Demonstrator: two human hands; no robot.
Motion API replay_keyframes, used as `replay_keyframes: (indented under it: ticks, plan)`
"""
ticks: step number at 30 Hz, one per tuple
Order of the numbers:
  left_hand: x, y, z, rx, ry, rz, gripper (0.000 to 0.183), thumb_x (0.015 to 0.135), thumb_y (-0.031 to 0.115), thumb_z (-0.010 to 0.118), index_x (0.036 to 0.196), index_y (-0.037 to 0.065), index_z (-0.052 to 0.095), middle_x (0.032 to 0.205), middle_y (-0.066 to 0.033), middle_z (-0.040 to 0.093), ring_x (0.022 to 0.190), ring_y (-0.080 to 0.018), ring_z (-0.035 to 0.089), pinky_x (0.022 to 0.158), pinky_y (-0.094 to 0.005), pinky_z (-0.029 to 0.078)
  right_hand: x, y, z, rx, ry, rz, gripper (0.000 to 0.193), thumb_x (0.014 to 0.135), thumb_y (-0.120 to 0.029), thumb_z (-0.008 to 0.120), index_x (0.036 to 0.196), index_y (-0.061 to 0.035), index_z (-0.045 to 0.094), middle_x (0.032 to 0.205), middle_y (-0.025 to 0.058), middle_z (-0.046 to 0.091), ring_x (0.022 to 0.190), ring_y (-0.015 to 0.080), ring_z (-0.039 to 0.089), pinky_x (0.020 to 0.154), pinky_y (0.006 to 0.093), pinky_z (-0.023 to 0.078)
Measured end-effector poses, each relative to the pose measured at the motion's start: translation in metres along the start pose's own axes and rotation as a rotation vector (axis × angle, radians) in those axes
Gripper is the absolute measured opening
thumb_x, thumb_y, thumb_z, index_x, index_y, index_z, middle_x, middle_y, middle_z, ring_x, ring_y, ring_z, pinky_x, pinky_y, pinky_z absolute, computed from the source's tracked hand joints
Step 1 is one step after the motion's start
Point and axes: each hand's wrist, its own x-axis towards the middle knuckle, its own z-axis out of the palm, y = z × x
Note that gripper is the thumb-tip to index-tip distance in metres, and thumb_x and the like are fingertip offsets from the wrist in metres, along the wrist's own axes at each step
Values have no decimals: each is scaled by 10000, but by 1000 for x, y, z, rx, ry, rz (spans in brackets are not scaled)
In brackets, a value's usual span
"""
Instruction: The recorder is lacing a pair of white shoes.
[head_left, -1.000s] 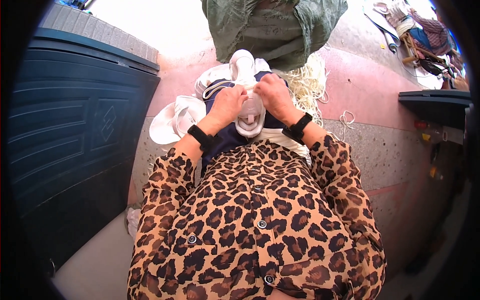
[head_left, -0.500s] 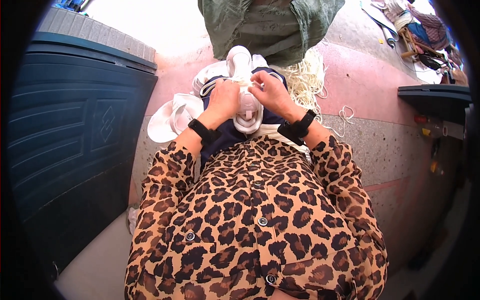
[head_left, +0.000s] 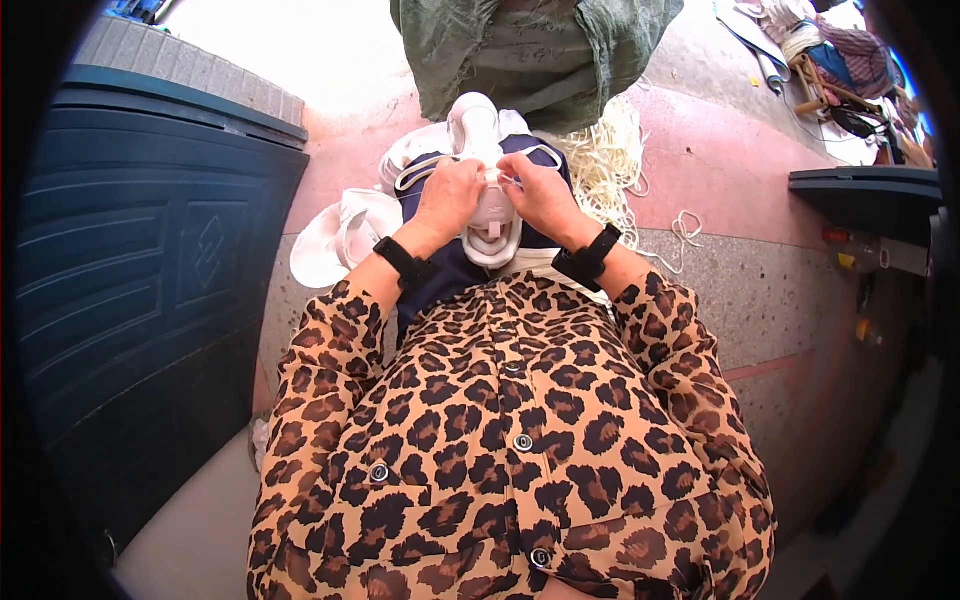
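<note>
Your left hand [head_left: 450,198] is curled closed on the left side of the white shoe [head_left: 493,215], fingers wrapped over its upper edge. Your right hand [head_left: 540,195] is closed on the shoe's right side, fingertips pinched near the top of its opening; whether they hold a lace or only the shoe's edge is too small to tell. The shoe sits between your two hands, heel end toward you, resting on the dark blue cloth [head_left: 440,270] on your lap. A black band [head_left: 403,263] circles your left wrist and another black band [head_left: 588,257] your right.

Just beyond your hands lies a second white shoe [head_left: 473,120], its far end touching the green sack [head_left: 530,50]. Left of your left hand sits a white piece [head_left: 335,238] on the floor. Right of your right hand lies a heap of pale cord [head_left: 610,160]. Well left of your left hand stands a dark blue bin [head_left: 130,260].
</note>
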Motion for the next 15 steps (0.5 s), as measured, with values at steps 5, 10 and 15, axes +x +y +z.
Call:
replay_keyframes:
  ticks: [5, 10, 15]
  plan:
    - [1, -2, 7, 12, 70, -46, 295, 712, 9, 540, 1004, -11, 501, 726, -162, 570, 754, -312, 542, 685, -394, 434, 4, -2, 0, 2, -18, -8, 227, 774, -94, 546, 986, -33, 493, 881, 172, 604, 832, 326, 582, 703, 375, 459]
    - [7, -4, 5, -62, 48, -82, 304, 709, 9, 538, 1009, -10, 489, 735, -156, 576, 755, -320, 542, 690, -398, 429, 12, 14, 3, 333, -46, 22, 221, 756, -106, 580, 945, -9, 518, 754, 94, 560, 704, 184, 547, 656, 286, 438]
    - [9, -7, 8, -64, 31, -73, 353, 708, 13, 545, 1052, 7, 471, 742, -148, 579, 756, -323, 542, 693, -402, 426, 18, 9, 1, 346, -76, 36, 228, 760, -100, 567, 962, -4, 524, 759, 83, 556, 697, 157, 530, 650, 271, 433]
